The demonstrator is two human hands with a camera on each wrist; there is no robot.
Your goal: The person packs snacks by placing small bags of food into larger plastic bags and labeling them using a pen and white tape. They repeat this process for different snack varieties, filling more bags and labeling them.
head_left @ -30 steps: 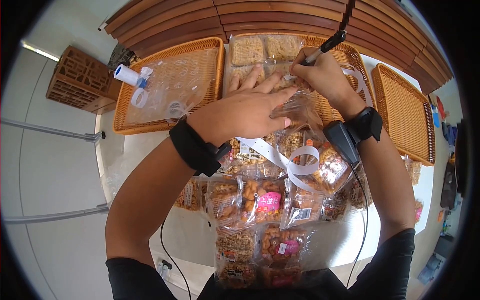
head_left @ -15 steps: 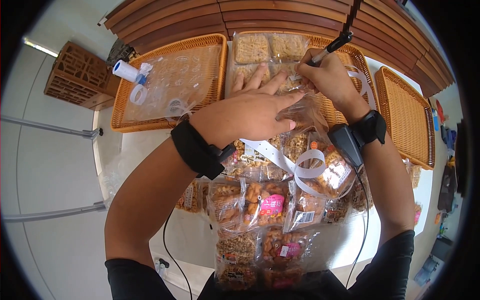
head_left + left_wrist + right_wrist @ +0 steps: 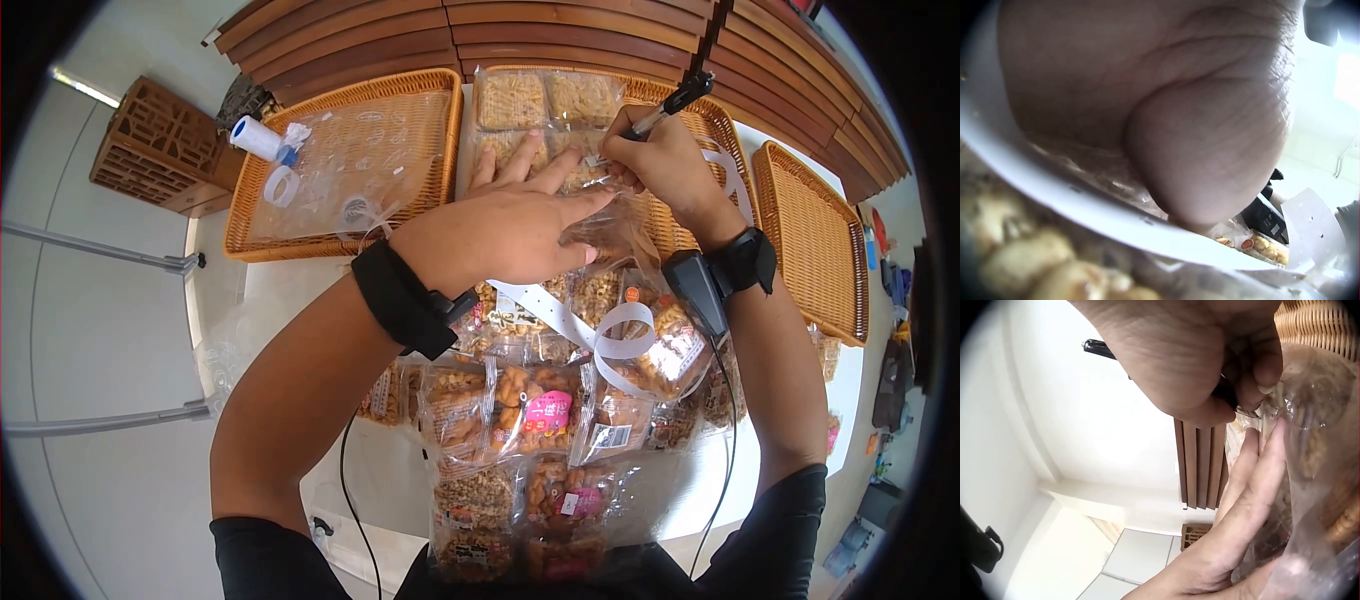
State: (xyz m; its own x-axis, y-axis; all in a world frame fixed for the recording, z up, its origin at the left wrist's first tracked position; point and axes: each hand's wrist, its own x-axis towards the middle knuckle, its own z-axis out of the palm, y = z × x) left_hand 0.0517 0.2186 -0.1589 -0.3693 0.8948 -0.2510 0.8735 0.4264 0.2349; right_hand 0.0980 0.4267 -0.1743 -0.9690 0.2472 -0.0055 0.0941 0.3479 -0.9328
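Note:
In the head view my left hand (image 3: 520, 225) lies spread, palm down, on clear packages of noodle-like food (image 3: 511, 100). My right hand (image 3: 665, 165) grips a black and silver pen (image 3: 688, 92) with curled fingers, its lower end hidden by the hand, beside a small white label (image 3: 596, 160) on one package. The right wrist view shows the right hand (image 3: 1191, 356) around the pen (image 3: 1099, 348), close to the fingers of the left hand (image 3: 1235, 519). A white perforated strip (image 3: 545, 308) runs beneath the left hand and curls over snack packs.
A wicker tray (image 3: 240, 225) with plastic sheeting and a white roll (image 3: 255, 138) stands left; an unfilled wicker tray (image 3: 815, 245) stands right. Snack bags with pink labels (image 3: 547, 410) cover the near table. Wooden slats (image 3: 560, 40) rise behind.
The view has shifted slightly, so hands and trays appear a little further right. The left hand stays spread on the packages; the pen leans lower in the right hand's grip.

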